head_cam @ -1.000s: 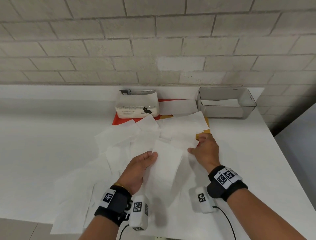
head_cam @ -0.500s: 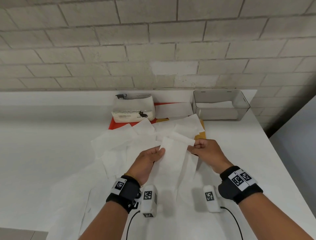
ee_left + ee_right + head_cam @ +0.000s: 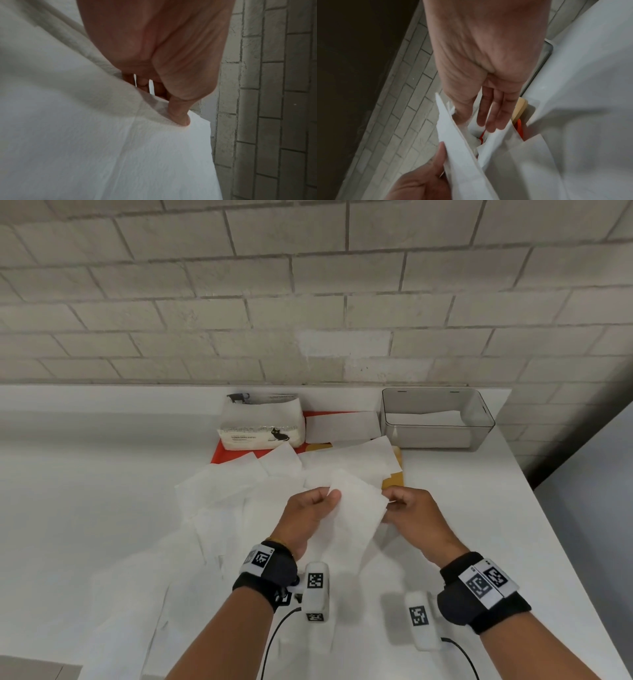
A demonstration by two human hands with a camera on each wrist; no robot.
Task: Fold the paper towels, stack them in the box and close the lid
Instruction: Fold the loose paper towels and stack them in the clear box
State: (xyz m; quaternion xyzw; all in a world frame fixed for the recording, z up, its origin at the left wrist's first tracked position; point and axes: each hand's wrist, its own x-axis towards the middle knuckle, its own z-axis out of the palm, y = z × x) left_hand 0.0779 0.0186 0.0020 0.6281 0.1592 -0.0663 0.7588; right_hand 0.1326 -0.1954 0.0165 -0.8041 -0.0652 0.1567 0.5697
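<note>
I hold one white paper towel (image 3: pixel 356 510) up over the pile by its top corners. My left hand (image 3: pixel 330 496) pinches the left corner; in the left wrist view the thumb (image 3: pixel 180 117) presses on the towel (image 3: pixel 120 155). My right hand (image 3: pixel 388 501) pinches the right corner. In the right wrist view its fingers (image 3: pixel 491 119) lie fairly straight beside the towel's edge (image 3: pixel 462 148). The clear grey box (image 3: pixel 479 419) stands open at the back right with a folded towel (image 3: pixel 424 417) inside. A tan lid (image 3: pixel 394 477) lies partly under loose towels.
Several loose towels (image 3: pixel 219 491) cover the middle and near left of the white table (image 3: pixel 68 508). A paper towel pack (image 3: pixel 262 422) sits on a red mat (image 3: pixel 222 455) at the back. A brick wall runs behind; the table's right edge (image 3: pixel 548 525) drops off.
Both hands have lifted the towel's top edge up and toward me, off the pile. The left hand has gone from lying along its edge to pinching the corner.
</note>
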